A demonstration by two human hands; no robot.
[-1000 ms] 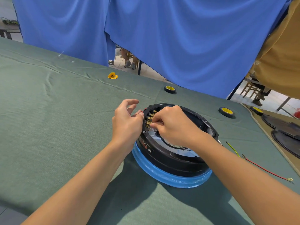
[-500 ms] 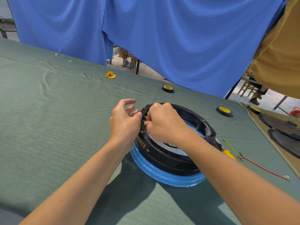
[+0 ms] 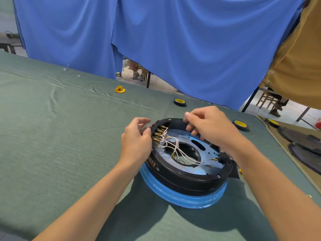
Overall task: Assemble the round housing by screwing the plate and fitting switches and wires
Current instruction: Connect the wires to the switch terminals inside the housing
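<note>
The round black plastic housing (image 3: 187,181) sits centrally on the green-cloth worktop (image 3: 52,136). My left hand (image 3: 137,141) presses curled fingers against its left wall; I cannot tell whether it grips. My right hand (image 3: 208,126) hovers over the far rim, loosely curled and empty. The brass terminals (image 3: 159,136) lie to its left, nearer my left hand.

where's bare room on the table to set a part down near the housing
Widest: the green cloth left of the left hand, up to the yellow scrap. Also the near strip in front of the housing, between the forearms. Crowded right: tape rolls, dark discs.
</note>
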